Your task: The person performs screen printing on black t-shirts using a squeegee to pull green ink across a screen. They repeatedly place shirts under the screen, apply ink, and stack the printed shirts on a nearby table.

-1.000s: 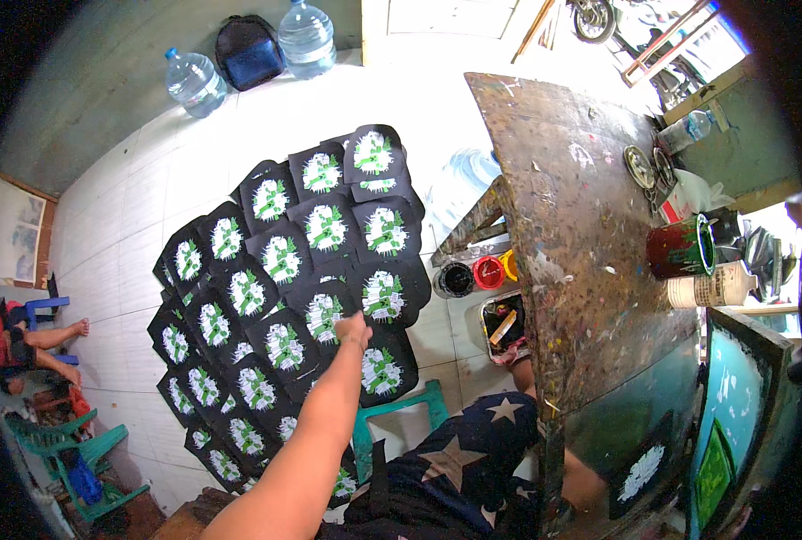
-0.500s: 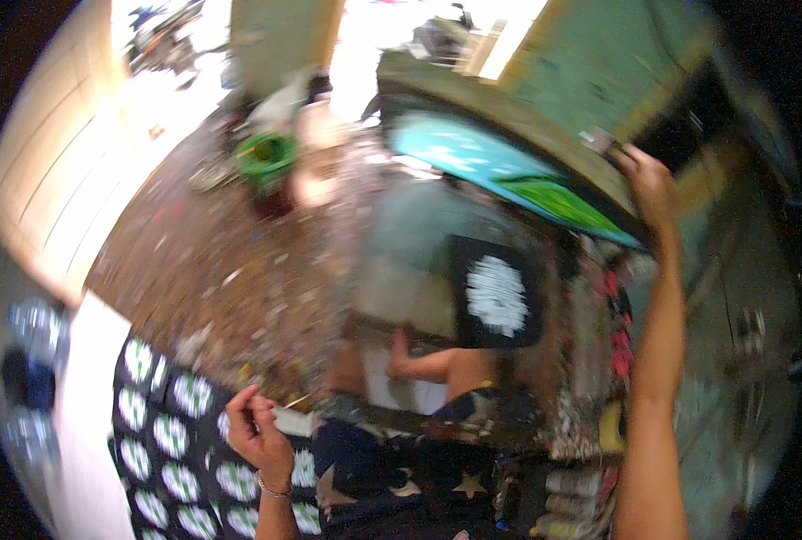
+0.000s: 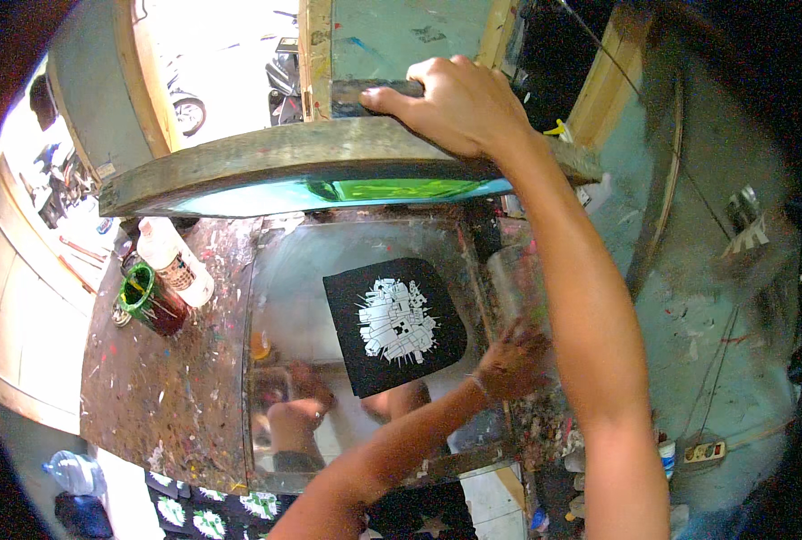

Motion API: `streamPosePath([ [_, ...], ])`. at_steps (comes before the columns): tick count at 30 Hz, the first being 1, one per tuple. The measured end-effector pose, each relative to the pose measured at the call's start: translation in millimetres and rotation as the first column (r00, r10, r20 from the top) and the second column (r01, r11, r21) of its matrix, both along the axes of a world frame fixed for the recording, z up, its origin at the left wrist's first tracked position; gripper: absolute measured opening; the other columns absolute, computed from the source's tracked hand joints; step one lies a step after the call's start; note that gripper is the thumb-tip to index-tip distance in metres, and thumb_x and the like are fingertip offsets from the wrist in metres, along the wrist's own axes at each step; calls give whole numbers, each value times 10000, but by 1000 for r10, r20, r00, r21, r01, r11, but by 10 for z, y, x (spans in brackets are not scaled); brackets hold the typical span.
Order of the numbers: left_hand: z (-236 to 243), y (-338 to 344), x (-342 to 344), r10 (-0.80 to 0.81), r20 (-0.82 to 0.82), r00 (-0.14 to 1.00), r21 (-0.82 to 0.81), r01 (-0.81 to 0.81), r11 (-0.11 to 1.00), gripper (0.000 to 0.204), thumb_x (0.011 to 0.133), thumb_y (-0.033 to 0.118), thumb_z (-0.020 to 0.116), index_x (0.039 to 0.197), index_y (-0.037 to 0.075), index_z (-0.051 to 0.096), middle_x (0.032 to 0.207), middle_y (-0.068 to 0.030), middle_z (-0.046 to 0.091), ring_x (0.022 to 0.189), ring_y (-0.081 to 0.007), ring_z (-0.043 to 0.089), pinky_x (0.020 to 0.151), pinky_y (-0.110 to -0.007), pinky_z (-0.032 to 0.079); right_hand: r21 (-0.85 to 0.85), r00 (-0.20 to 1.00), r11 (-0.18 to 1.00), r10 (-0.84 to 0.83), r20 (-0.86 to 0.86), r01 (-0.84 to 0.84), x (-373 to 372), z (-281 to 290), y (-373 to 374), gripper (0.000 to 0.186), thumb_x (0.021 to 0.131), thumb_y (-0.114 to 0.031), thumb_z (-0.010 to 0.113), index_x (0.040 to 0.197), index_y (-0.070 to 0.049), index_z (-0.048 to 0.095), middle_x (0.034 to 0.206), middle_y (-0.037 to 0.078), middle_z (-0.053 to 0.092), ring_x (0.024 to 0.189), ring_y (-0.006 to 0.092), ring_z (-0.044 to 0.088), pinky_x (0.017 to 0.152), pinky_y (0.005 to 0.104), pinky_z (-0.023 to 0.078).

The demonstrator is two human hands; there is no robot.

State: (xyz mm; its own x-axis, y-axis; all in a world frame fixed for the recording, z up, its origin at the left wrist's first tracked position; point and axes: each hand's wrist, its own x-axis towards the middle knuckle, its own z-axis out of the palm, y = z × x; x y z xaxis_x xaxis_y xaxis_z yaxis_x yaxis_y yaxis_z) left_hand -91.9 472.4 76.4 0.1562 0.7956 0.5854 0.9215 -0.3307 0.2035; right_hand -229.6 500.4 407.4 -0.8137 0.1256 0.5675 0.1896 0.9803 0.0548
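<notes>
High in the view, my right hand [image 3: 468,106] is closed round a flat dark grey bar [image 3: 376,95] that looks like a squeegee. That hand lies at the top edge of a thick wooden screen frame [image 3: 266,153], which is tilted up with its blue and green mesh [image 3: 392,189] facing down. A black cloth piece [image 3: 452,315] with a white print lies on a shiny metal plate [image 3: 284,270] below the frame. My left hand [image 3: 513,362] is by the plate's right edge, under my right forearm. Motion smears its fingers; whether they hold anything is hidden.
On the paint-stained table [image 3: 167,387] stand a white bottle [image 3: 174,261] and a dark red tub [image 3: 162,310] with a green rim, both at left. Printed black pieces [image 3: 207,522] lie at lower left near a clear water bottle [image 3: 75,472]. A power strip [image 3: 705,452] is at right.
My view has turned right. My left hand has moved from beside the printed black pieces across to the plate's right edge. My right hand has come to the frame's top edge, still holding the bar.
</notes>
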Motion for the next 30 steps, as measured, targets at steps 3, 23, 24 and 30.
streamPosePath([
  [3,-131,-558,-490,170,-84,982,-194,-184,964,350,927,301,622,1159,52,702,1231,-171,691,1306,-356,538,1188,-529,324,-35,1000,999,15,8,-15,-103,76,34,837,863,-771,521,917,27,766,982,305,722,962,462,704,894,514,555],
  [23,-278,-2466,-1706,583,-6,812,-539,-494,682,1045,859,678,650,1589,10,315,1663,-162,311,1571,-283,215,1284,-504,101,-179,986,983,70,148,-43,-224,418,89,950,887,-759,485,1097,142,703,1203,383,641,1157,468,650,1040,464,489],
  [24,-275,-2467,-1706,582,-2,813,-539,-491,685,1049,855,680,653,1589,11,318,1661,-160,318,1571,-283,216,1283,-505,101,-177,988,984,64,143,-38,-227,416,95,948,887,-759,484,1091,140,706,1201,384,642,1157,466,651,1038,465,490],
  [30,-240,-2480,-1718,586,30,810,-567,-469,677,1051,846,686,661,1587,17,331,1664,-136,323,1571,-280,218,1283,-504,99,-165,977,981,126,174,-98,-169,437,102,935,890,-759,474,1061,127,719,1183,378,653,1132,467,661,1011,475,496],
])
